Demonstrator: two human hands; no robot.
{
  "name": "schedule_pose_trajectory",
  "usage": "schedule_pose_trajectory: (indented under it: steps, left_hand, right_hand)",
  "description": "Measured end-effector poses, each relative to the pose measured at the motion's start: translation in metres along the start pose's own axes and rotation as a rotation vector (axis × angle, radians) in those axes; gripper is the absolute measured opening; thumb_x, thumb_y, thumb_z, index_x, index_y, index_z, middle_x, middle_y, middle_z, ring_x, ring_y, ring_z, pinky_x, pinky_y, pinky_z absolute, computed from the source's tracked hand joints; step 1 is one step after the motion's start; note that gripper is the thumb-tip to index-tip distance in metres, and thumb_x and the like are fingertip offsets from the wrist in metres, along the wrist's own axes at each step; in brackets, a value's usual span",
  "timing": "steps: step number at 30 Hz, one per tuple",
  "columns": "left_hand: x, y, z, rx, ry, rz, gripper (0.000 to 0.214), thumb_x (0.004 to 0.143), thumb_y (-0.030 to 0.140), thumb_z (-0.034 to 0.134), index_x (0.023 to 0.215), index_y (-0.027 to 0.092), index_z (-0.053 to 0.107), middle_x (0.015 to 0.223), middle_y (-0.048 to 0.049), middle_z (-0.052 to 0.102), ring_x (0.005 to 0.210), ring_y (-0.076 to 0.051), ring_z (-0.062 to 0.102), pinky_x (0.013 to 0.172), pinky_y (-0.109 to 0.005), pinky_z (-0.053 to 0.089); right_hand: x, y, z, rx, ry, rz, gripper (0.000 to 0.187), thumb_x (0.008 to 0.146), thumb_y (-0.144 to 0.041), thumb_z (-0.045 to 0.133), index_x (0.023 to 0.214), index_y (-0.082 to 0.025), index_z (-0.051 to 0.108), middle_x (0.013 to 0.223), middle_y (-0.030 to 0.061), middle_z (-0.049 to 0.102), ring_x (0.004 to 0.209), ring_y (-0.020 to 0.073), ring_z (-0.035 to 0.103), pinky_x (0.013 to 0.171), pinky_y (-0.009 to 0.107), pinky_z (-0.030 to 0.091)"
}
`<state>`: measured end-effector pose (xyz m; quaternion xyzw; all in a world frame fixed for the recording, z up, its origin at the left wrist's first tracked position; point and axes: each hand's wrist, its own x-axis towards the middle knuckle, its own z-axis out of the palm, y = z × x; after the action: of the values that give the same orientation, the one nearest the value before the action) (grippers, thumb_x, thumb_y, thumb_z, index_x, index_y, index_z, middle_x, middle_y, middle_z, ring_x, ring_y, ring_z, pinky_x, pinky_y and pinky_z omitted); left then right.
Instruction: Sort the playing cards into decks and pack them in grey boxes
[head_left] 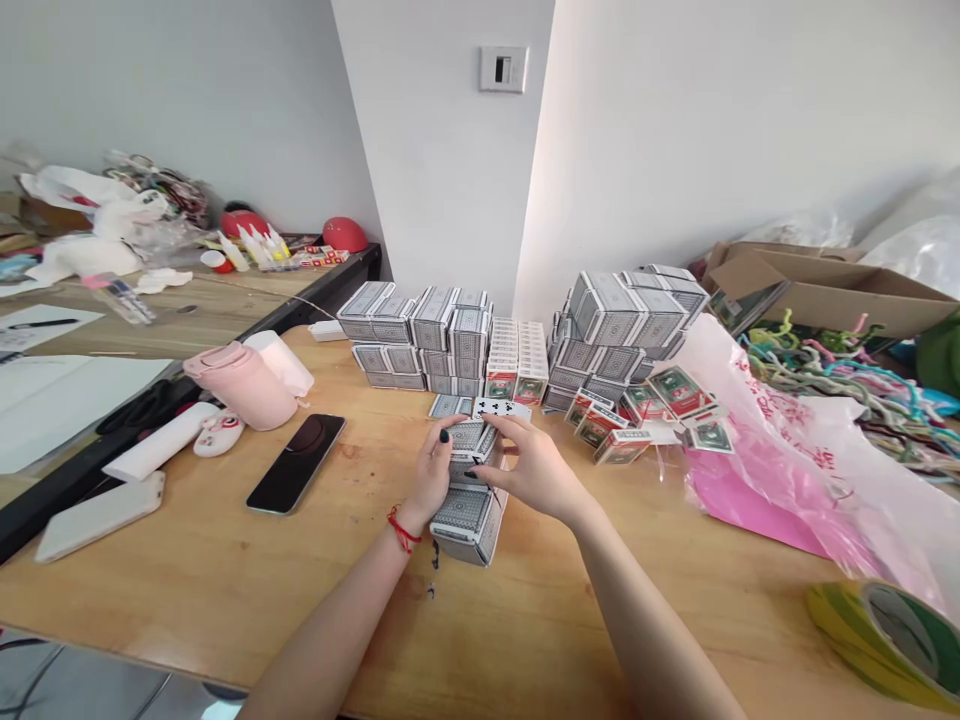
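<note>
Both my hands are over a long block made of grey-backed playing cards (465,522) in the middle of the table. My left hand (431,475) is wrapped against its left side, thumb on top. From the right, my right hand (536,465) grips its tilted upper part between thumb and fingers; my fingers partly hide what is pinched there. Just beyond my fingertips lie a face-up club card (516,408) and a face-down card (449,406). Small dark scraps (434,556) lie by the near left corner.
Card blocks are stacked at the back left (381,330) and back right (611,320), with rows of card boxes (517,350) between. Loose card boxes (622,440), pink plastic (757,510) and tape (877,640) lie right; a phone (296,465) and pink bottle (244,385) left.
</note>
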<state>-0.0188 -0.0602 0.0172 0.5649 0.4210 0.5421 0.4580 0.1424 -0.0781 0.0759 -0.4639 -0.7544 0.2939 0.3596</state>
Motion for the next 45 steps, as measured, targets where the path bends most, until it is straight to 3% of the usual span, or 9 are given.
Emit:
schedule_pose_trajectory:
  steps: [8,12,18,23,31,41,45]
  left_hand:
    - [0.003,-0.001,0.001,-0.094,0.008,-0.059,0.049,0.083,0.053,0.027,0.11,0.019,0.049,0.102,-0.0072,0.059,0.093,-0.019,0.056,0.084,-0.035,0.043]
    - [0.003,0.003,0.001,-0.082,0.03,-0.028,0.049,0.081,0.055,0.031,0.107,0.019,0.052,0.105,-0.0069,0.058,0.097,-0.019,0.054,0.087,-0.034,0.04]
    - [0.002,0.004,0.0,-0.067,0.018,0.014,0.046,0.081,0.052,0.036,0.106,0.019,0.053,0.113,-0.0075,0.055,0.104,-0.021,0.049,0.093,-0.035,0.035]
    - [0.001,0.003,0.001,-0.095,-0.005,0.013,0.045,0.081,0.051,0.036,0.107,0.018,0.053,0.113,-0.008,0.054,0.103,-0.021,0.05,0.092,-0.034,0.036]
    - [0.002,0.004,-0.002,-0.103,-0.008,-0.03,0.047,0.084,0.051,0.028,0.11,0.019,0.051,0.11,-0.0071,0.056,0.101,-0.02,0.052,0.086,-0.033,0.04]
    - [0.004,0.007,-0.003,-0.161,0.005,-0.075,0.05,0.08,0.056,0.033,0.108,0.019,0.053,0.105,-0.0061,0.06,0.094,-0.02,0.055,0.08,-0.032,0.043]
    - [0.006,0.004,-0.004,-0.194,0.012,-0.086,0.05,0.079,0.056,0.035,0.107,0.019,0.054,0.107,-0.0059,0.059,0.098,-0.021,0.054,0.085,-0.033,0.042]
  right_hand:
    - [0.0,-0.006,-0.002,0.046,-0.002,-0.018,0.03,0.071,-0.02,0.058,0.1,-0.022,0.049,0.098,0.0031,0.052,0.083,0.0144,0.053,0.076,0.032,0.049]
    - [-0.002,-0.01,-0.004,0.014,-0.054,-0.084,0.02,0.075,-0.016,0.052,0.093,-0.023,0.048,0.104,0.0043,0.044,0.084,0.0129,0.052,0.08,0.032,0.047]
    - [-0.004,-0.011,-0.009,-0.045,-0.136,-0.16,0.023,0.076,-0.01,0.046,0.095,-0.023,0.049,0.114,0.007,0.037,0.084,0.0138,0.054,0.083,0.035,0.046]
    - [-0.006,-0.013,-0.012,-0.089,-0.119,-0.195,0.022,0.076,-0.01,0.046,0.094,-0.022,0.052,0.114,0.0086,0.038,0.093,0.0178,0.053,0.086,0.039,0.044]
    - [-0.005,-0.014,-0.011,-0.068,-0.115,-0.178,0.023,0.076,-0.004,0.04,0.089,-0.019,0.052,0.116,0.0097,0.039,0.105,0.0186,0.047,0.087,0.035,0.043]
    - [-0.005,-0.017,-0.009,-0.056,-0.091,-0.18,0.029,0.074,0.001,0.032,0.09,-0.019,0.045,0.119,0.0114,0.039,0.109,0.0183,0.043,0.091,0.037,0.038]
    - [-0.004,-0.016,-0.01,-0.046,-0.092,-0.194,0.03,0.073,0.001,0.032,0.09,-0.02,0.045,0.119,0.0108,0.04,0.111,0.0183,0.042,0.091,0.038,0.038]
